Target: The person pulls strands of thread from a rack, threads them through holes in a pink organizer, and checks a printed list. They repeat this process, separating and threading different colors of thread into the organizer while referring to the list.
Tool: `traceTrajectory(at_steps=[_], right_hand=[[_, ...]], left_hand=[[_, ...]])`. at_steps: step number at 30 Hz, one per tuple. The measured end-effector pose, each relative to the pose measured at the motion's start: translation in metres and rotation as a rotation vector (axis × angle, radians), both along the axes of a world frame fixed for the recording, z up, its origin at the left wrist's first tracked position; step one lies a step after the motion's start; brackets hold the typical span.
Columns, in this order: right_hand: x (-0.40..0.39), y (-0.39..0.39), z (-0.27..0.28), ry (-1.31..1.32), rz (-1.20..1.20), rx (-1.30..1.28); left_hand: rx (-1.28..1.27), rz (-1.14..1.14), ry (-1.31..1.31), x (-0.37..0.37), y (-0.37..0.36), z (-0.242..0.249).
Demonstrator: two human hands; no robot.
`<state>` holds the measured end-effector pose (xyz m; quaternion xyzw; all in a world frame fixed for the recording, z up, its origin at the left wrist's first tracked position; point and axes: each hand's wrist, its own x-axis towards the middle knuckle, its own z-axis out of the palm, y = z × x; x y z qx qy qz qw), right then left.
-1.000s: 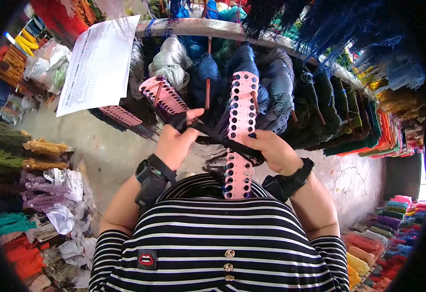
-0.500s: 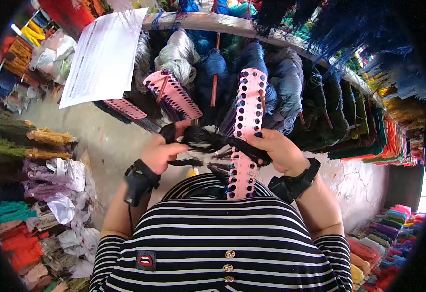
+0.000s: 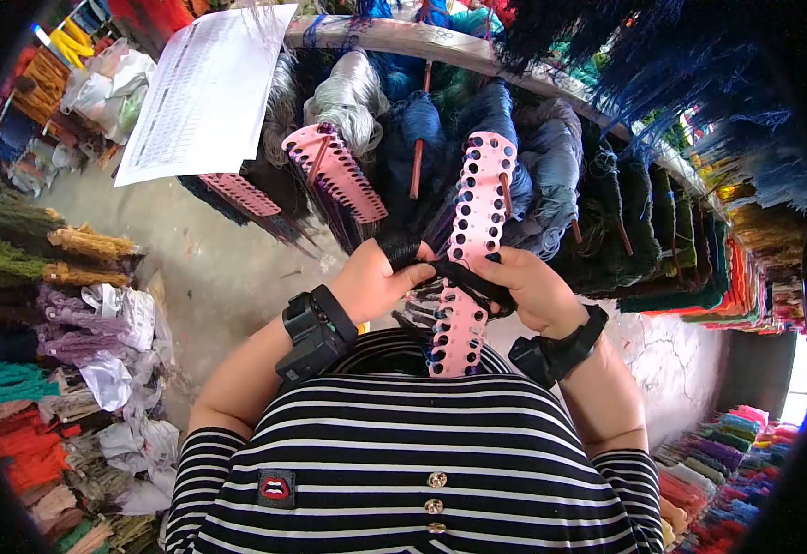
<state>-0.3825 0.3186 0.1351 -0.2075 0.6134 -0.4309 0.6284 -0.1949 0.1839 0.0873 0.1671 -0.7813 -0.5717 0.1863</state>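
Observation:
A bundle of black thread stretches between my two hands, crossing a long pink card with holes along both edges. My left hand is closed on the thread, with a dark loop lying over its fingers. On the other side of the card, my right hand pinches the thread beside the card's edge. Loose dark strands hang from holes in the card's lower part. A second pink card hangs to the left, below a grey-white skein.
Blue skeins hang from a pale rail in front. A printed sheet hangs at the upper left. Coloured yarn piles and plastic bags lie at the left. More coloured skeins line the right.
My left hand has moved right, close to the pink card and my right hand. The black thread is now gathered between them instead of spread out. My right hand has barely moved.

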Motion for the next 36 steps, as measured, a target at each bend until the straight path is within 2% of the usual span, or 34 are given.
traceTrajectory(at_steps=[3,6,7,8,10,12,14,16,17,20,23,26,28,30,32,35,36], right_hand=[[-0.002,0.001,-0.001,0.000,0.015,0.002],[0.000,0.001,-0.002,0.020,-0.002,-0.019],[-0.001,0.001,-0.003,0.017,0.011,-0.023],[-0.003,0.001,-0.004,0.015,0.023,-0.028],[-0.003,0.003,-0.004,0.006,0.004,-0.054],[0.000,0.002,-0.005,-0.006,-0.058,-0.096],[-0.003,0.004,-0.010,-0.034,-0.041,-0.126],[-0.004,0.004,-0.012,-0.024,-0.031,-0.117],[-0.004,0.004,-0.012,0.001,-0.031,-0.092],[-0.009,0.003,-0.017,0.068,0.004,-0.033],[-0.011,0.003,-0.018,0.083,0.025,-0.011],[-0.006,0.003,-0.014,0.032,-0.026,-0.049],[-0.002,0.001,-0.012,0.002,-0.060,-0.077],[-0.002,0.002,-0.011,-0.001,-0.077,-0.095],[-0.007,0.003,-0.018,0.015,-0.029,-0.070],[-0.003,0.002,-0.010,0.012,-0.042,-0.068],[-0.001,0.001,-0.007,0.004,-0.059,-0.074]], left_hand=[[-0.168,0.064,0.079,0.000,0.002,0.000],[-0.138,0.107,0.041,0.006,-0.004,-0.011],[-0.023,0.163,-0.075,0.012,-0.006,-0.010],[0.044,0.202,-0.025,0.018,-0.011,-0.017],[0.259,0.360,-0.096,0.036,-0.019,-0.026],[0.707,0.568,-0.010,0.058,-0.029,-0.036],[0.905,0.658,0.130,0.083,-0.042,-0.043],[0.918,0.690,0.116,0.119,-0.061,-0.066],[1.312,0.663,0.378,0.144,-0.076,-0.087],[1.261,0.776,0.308,0.144,-0.064,-0.086],[1.181,0.871,0.111,0.146,-0.064,-0.114],[0.920,0.704,-0.137,0.127,-0.050,-0.092],[0.665,0.536,-0.043,0.089,-0.028,-0.062],[0.352,0.250,-0.141,0.058,-0.018,-0.023],[-0.004,0.053,0.080,0.024,-0.006,-0.019],[0.332,-0.016,0.066,-0.003,0.012,-0.017],[0.325,0.012,0.000,-0.003,0.011,-0.017]])
